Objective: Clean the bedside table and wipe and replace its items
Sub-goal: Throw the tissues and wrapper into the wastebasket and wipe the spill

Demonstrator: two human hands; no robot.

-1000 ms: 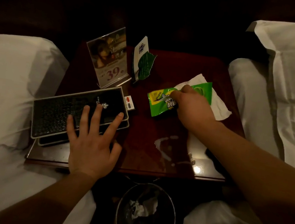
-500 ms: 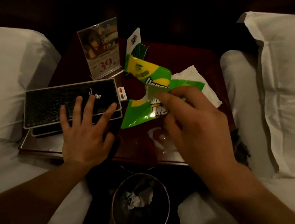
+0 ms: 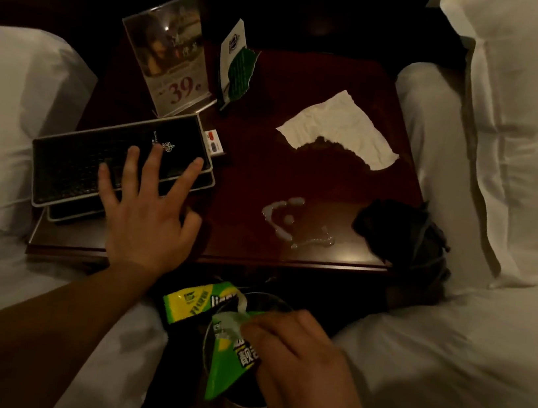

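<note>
**Bedside table: wrapper held over bin, items on top**

Left of frame: a white bed (image 3: 3,139) is lying alongside the table (image 3: 299,173), which is occupying the centre. At centre left, a dark folder (image 3: 94,158) is sitting on the table's left part, stacked on a second flat item beneath it. The left hand (image 3: 148,214) is resting on the folder's near edge, fingers spread flat and gripping nothing.

Upper left of centre: a clear sign stand (image 3: 168,51) showing "39" is standing upright behind the folder. Just beside the folder's right end a small white box (image 3: 213,142) is lying flat. Right of the stand, a green-and-white card (image 3: 237,64) is standing upright.

Centre: a streak of liquid (image 3: 292,222) is sitting on the wood near the front edge. Above it, at upper centre right, a white tissue (image 3: 336,130) is lying flat, well apart from the liquid.

Lower centre: the right hand (image 3: 301,357) is pinching a green and yellow wrapper (image 3: 210,313), fingers closed on it, holding it over the round bin (image 3: 267,304) on the floor in front of the table.

Centre right: a dark object (image 3: 405,233) is overhanging the table's right front corner; its kind cannot be told. Right of frame: a second white bed with a pillow (image 3: 521,118) is flanking the table.
</note>
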